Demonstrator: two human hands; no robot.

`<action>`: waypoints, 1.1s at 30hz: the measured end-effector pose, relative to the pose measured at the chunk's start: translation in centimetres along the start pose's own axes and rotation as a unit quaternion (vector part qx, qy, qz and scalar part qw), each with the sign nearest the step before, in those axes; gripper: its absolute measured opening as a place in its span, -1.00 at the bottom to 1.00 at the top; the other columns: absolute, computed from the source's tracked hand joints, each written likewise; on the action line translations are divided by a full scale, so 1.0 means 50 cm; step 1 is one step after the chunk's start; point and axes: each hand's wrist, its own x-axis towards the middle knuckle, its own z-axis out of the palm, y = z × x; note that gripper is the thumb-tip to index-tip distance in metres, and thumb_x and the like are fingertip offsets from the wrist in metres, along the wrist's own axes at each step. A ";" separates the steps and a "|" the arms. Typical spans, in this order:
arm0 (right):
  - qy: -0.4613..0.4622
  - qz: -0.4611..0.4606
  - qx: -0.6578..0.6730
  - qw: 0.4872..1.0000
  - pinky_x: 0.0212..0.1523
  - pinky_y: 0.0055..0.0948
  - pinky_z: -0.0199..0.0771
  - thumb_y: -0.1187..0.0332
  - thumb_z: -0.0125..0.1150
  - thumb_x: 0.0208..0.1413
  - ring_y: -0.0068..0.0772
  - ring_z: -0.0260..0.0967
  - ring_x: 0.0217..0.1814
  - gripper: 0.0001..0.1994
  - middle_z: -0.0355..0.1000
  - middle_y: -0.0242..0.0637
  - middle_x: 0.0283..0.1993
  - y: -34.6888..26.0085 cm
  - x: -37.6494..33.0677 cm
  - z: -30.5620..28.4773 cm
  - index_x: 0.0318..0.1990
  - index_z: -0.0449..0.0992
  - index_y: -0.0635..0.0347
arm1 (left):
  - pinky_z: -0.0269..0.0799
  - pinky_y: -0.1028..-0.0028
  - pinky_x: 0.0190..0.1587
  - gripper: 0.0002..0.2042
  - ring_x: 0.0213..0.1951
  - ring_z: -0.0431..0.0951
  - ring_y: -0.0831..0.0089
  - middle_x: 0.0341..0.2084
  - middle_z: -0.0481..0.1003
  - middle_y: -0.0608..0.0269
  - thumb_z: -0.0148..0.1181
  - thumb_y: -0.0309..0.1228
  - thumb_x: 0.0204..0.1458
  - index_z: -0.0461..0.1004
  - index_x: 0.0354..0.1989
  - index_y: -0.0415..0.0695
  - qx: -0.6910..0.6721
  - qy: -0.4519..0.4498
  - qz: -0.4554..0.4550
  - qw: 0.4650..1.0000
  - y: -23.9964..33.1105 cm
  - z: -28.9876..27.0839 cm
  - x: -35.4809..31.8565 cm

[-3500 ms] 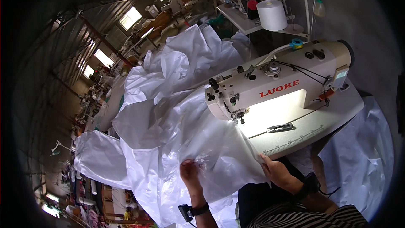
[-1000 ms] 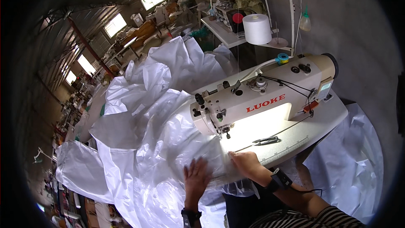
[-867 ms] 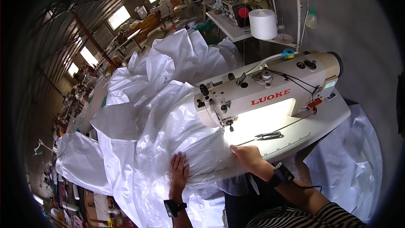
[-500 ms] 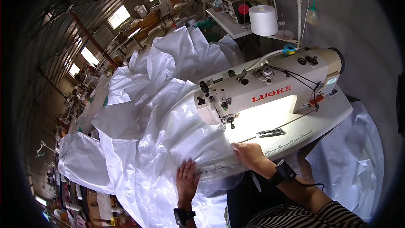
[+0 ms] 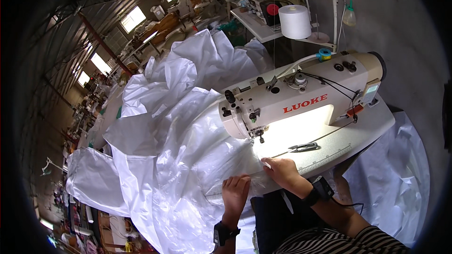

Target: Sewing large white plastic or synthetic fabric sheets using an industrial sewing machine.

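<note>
A large sheet of thin, shiny white material [image 5: 183, 155] lies bunched over the sewing table and runs under the needle end of a white sewing machine [image 5: 301, 89]. My right hand [image 5: 284, 175] pinches the sheet's edge between thumb and forefinger, just in front of the needle area. Left of it, my left hand [image 5: 235, 193] has its fingers bent together over the near part of the sheet, gripping it; the fingertips are partly hidden. Thread snips [image 5: 303, 147] rest on the lit machine bed, beyond my right hand.
A white thread cone [image 5: 294, 22] stands behind the machine, near a small side table [image 5: 256, 27] with clutter. A squeeze bottle [image 5: 349, 17] hangs by the wall. More white sheeting [image 5: 388, 174] drapes down at the right. A measuring scale runs along the table's front edge.
My left hand has moved right, closer to my right hand, and its flat fingers have curled in. My right hand keeps its pinch at nearly the same place.
</note>
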 end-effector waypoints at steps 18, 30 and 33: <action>0.022 0.017 -0.009 1.000 -0.32 -0.14 0.57 0.25 0.07 0.28 -0.07 0.59 -0.38 -0.80 0.58 -0.13 -0.43 -0.006 0.005 0.007 -0.10 0.53 0.13 | 0.51 0.33 -0.15 -0.79 -0.22 0.58 0.15 -0.22 0.53 0.10 0.34 -0.53 -0.05 0.56 -0.20 -0.21 -0.111 -0.080 -0.042 0.990 -0.053 0.073 0.104; 0.061 0.052 0.047 0.996 -0.34 -0.14 0.57 0.30 0.11 0.26 0.02 0.56 -0.40 -0.84 0.55 -0.07 -0.43 0.002 0.008 0.006 -0.29 0.47 0.18 | 0.50 0.26 -0.14 -0.87 -0.24 0.57 0.14 -0.23 0.54 0.17 0.28 -0.52 -0.01 0.60 -0.26 -0.17 -0.102 -0.046 0.038 0.993 -0.060 0.119 0.112; 0.099 0.024 0.068 0.992 -0.35 -0.14 0.57 0.31 0.15 0.24 0.02 0.54 -0.42 -0.85 0.54 -0.10 -0.39 0.006 0.005 0.011 -0.31 0.47 0.18 | 0.46 0.22 -0.03 -0.82 -0.12 0.54 0.16 -0.16 0.56 0.21 0.23 -0.44 0.03 0.60 -0.18 -0.11 -0.042 -0.089 0.081 0.992 -0.051 0.100 0.103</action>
